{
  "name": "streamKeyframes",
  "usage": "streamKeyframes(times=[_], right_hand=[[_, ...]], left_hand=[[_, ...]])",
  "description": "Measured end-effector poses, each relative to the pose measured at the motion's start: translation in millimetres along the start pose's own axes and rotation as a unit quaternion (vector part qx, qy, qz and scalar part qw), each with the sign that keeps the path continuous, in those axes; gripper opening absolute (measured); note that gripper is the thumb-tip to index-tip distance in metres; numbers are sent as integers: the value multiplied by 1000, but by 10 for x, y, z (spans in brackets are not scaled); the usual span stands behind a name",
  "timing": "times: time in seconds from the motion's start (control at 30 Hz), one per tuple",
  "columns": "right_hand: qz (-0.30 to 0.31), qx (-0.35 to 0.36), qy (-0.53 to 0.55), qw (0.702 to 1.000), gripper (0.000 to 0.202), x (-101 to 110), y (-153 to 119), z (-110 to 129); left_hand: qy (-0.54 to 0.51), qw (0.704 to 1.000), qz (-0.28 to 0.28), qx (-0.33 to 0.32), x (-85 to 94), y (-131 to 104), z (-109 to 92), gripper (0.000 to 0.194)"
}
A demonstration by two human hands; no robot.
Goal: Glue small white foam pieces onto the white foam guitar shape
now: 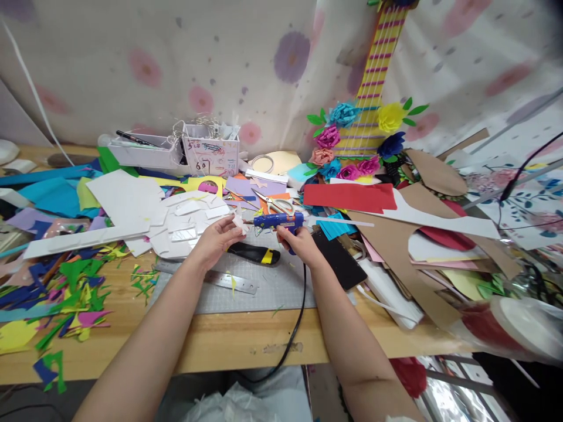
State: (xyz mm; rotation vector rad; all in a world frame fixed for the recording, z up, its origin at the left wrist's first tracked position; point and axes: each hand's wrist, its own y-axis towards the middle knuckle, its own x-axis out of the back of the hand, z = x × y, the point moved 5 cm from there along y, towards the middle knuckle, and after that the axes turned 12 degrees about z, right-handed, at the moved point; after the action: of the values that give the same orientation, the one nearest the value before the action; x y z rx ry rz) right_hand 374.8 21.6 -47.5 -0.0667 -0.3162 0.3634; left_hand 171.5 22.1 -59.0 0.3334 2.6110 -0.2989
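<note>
On my feed, the right hand is wrapped round the blue glue gun, glue stick jutting from its back, nozzle aimed left. And here's the left hand, fingertips pinching a small white piece right at that nozzle; whether they touch, I can't quite tell from here. Just below lies a black-and-yellow cutter, then a metal ruler on the grey mat, with scissors just beyond the gun.
</note>
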Motion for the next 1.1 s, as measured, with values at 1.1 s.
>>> streamKeyframes(times=[1.1], right_hand=[[-6,39,50,998,50,30,28,-52]], left_hand=[[83,995,-13,-48,103,-49,-275,40]])
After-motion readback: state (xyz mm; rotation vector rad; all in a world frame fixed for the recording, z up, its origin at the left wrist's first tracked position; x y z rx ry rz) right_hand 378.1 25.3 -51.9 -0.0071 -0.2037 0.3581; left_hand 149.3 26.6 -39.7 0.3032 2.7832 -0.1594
